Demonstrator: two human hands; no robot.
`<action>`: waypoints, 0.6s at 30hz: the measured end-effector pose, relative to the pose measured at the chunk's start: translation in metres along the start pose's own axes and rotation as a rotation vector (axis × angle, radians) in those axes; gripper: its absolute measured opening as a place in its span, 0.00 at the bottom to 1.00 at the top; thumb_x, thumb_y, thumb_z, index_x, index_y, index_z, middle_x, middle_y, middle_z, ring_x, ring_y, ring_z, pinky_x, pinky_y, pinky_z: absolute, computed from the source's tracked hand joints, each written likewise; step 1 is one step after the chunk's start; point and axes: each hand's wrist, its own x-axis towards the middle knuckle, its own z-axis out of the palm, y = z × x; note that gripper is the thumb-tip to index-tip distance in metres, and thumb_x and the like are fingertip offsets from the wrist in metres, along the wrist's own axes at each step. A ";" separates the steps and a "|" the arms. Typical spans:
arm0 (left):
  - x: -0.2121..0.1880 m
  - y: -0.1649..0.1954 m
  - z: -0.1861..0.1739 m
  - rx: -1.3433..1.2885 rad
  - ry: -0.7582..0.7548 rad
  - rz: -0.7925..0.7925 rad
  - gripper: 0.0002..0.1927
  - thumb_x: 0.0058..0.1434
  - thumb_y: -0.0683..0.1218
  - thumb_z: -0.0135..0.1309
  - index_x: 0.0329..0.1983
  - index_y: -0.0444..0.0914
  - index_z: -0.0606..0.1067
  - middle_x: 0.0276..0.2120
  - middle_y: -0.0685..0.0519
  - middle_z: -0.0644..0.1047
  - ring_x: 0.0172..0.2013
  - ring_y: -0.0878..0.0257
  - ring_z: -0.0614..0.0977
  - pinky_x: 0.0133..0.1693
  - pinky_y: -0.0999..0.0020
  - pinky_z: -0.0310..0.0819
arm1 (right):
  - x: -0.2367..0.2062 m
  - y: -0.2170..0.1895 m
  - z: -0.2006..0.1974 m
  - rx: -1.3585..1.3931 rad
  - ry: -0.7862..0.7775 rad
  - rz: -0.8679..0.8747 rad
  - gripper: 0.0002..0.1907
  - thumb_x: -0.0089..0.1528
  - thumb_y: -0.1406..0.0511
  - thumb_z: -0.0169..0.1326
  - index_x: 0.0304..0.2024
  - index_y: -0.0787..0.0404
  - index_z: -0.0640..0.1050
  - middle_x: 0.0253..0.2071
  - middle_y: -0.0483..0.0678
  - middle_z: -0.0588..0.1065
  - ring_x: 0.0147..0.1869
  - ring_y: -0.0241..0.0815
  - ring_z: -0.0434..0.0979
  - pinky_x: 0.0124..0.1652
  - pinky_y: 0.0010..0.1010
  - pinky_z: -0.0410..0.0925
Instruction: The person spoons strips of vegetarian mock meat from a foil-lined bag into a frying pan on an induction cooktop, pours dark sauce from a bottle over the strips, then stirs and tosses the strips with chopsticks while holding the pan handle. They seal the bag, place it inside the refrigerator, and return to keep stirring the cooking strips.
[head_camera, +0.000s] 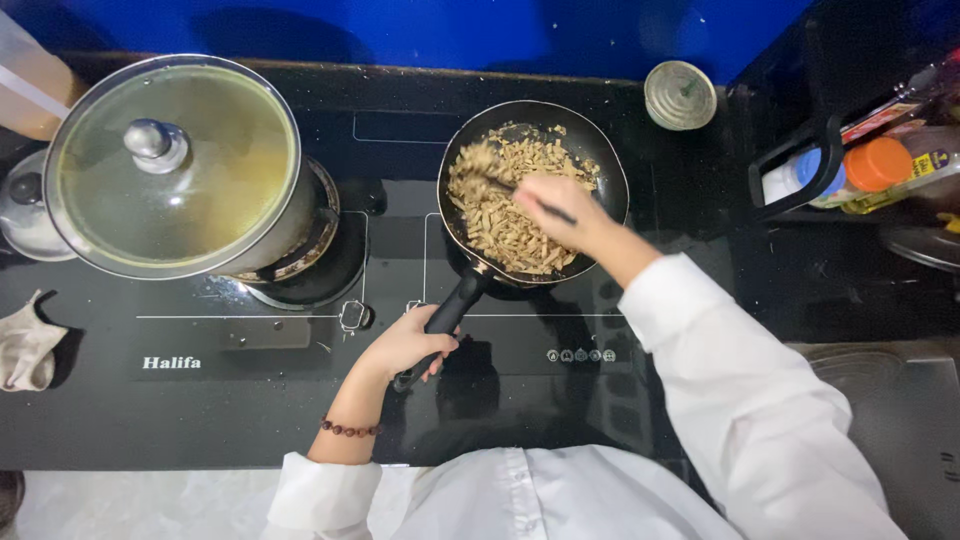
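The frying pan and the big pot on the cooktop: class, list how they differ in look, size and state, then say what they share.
1. The big pot wears a glass lid; the frying pan is uncovered, showing pale shredded food.
2. The pot is wider and deeper than the shallow black pan.
3. The left hand grips the pan's handle while the right hand stirs it; nobody touches the pot.
Both sit on the black cooktop.

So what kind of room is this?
Most likely a home kitchen: a black cooktop, a frying pan of chopped food being stirred, and a big lidded pot.
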 end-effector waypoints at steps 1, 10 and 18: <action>0.003 -0.003 0.001 -0.005 0.005 0.005 0.12 0.53 0.38 0.58 0.40 0.32 0.72 0.21 0.52 0.75 0.15 0.65 0.76 0.16 0.69 0.70 | 0.005 0.014 -0.002 -0.063 0.019 0.046 0.11 0.70 0.69 0.52 0.31 0.64 0.72 0.26 0.51 0.69 0.31 0.44 0.70 0.34 0.35 0.65; 0.019 -0.040 -0.003 -0.045 0.000 0.015 0.11 0.54 0.40 0.59 0.40 0.33 0.73 0.22 0.52 0.75 0.15 0.66 0.76 0.16 0.70 0.69 | -0.074 0.033 -0.044 -0.271 0.272 0.264 0.12 0.71 0.68 0.55 0.33 0.66 0.70 0.28 0.56 0.70 0.30 0.49 0.72 0.32 0.36 0.64; 0.019 -0.062 0.019 -0.018 0.016 0.022 0.11 0.54 0.40 0.59 0.40 0.34 0.73 0.22 0.53 0.75 0.16 0.66 0.75 0.16 0.70 0.69 | -0.158 -0.033 -0.011 -0.051 0.302 0.311 0.12 0.68 0.70 0.54 0.29 0.66 0.71 0.23 0.51 0.69 0.27 0.39 0.70 0.29 0.32 0.63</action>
